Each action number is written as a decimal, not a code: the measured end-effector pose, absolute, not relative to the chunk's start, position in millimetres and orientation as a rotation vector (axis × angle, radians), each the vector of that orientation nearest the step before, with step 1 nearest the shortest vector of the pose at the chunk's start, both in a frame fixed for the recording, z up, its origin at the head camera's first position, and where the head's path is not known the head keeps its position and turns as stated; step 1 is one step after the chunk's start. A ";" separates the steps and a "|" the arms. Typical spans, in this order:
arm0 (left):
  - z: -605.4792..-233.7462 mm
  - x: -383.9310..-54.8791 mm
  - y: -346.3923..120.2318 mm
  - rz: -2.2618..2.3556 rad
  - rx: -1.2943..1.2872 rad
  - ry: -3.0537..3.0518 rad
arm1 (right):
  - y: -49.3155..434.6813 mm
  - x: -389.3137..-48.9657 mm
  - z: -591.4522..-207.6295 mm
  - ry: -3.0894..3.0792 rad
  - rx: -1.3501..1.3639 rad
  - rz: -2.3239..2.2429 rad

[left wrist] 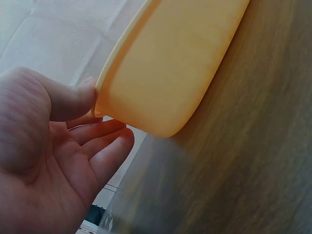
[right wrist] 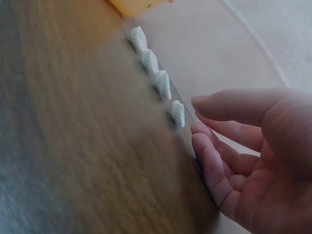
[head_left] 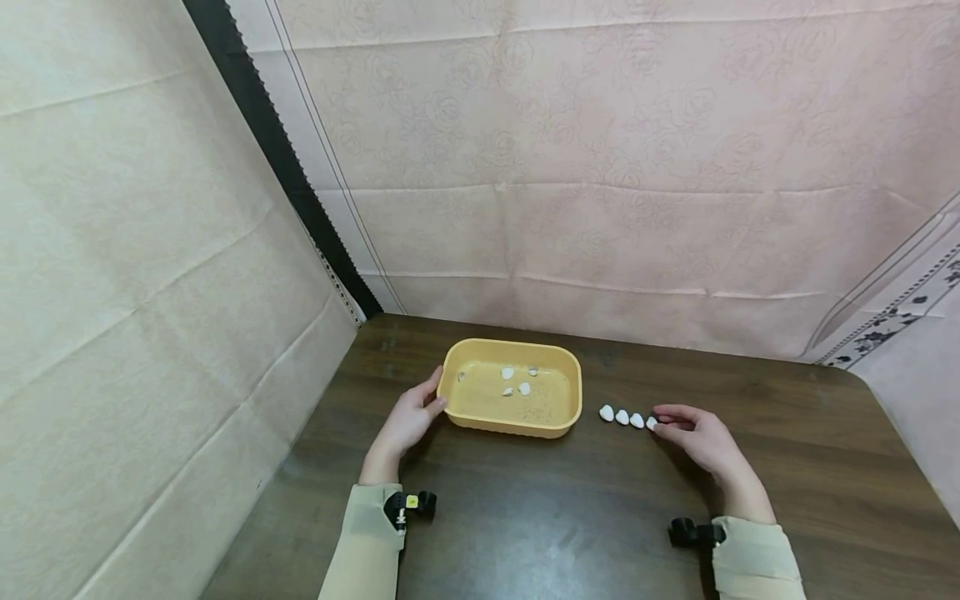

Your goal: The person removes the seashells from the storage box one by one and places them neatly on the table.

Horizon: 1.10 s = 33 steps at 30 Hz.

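Cream cloth covers the nine o'clock side of where we stand, and a dark strip slants down its edge at eleven. Rose-patterned pink cloth hangs across twelve, behind a brown wooden table.

From the left, reading the dial as the person faces it, a pale sleeve comes up with a black device strapped at the wrist. Its left hand grips the yellow tray at nine o'clock, thumb on the rim and fingers round the outside. The tray sits on the table, well back towards twelve. Inside lie five small pieces, white or greyish, one out at nine o'clock and the others nearer the middle; I can't tell from here what each one is.

Just beyond the tray's four o'clock corner, four white shells lie on the wood in a slanting row, running from ten o'clock down to four, the ridges showing on their sides up close. At the row's four o'clock end is the right hand, fingers loosely bent and thumb apart from them, just beside the last shell and holding nothing. Farther right, flowered trim borders the cloth at two o'clock.
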State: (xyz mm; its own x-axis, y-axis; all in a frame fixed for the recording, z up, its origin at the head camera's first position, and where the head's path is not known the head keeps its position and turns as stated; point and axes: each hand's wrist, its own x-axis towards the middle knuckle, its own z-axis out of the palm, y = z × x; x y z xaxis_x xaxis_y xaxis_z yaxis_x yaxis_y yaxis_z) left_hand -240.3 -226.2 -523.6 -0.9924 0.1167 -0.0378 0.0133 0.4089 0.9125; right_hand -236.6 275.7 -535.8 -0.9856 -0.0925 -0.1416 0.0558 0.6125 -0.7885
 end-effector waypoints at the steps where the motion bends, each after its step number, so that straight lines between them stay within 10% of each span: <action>1: -523.8 -240.1 -226.0 1.651 0.118 2.556 | 275.8 -236.0 -535.9 2.667 -0.028 -1.317; 20: -525.1 -239.2 -224.4 1.654 0.150 2.563 | 267.3 -227.6 -512.4 2.699 0.013 -1.525; 33: -523.4 -241.3 -227.2 1.645 0.155 2.573 | 175.6 -236.7 -493.6 2.658 -0.341 -1.661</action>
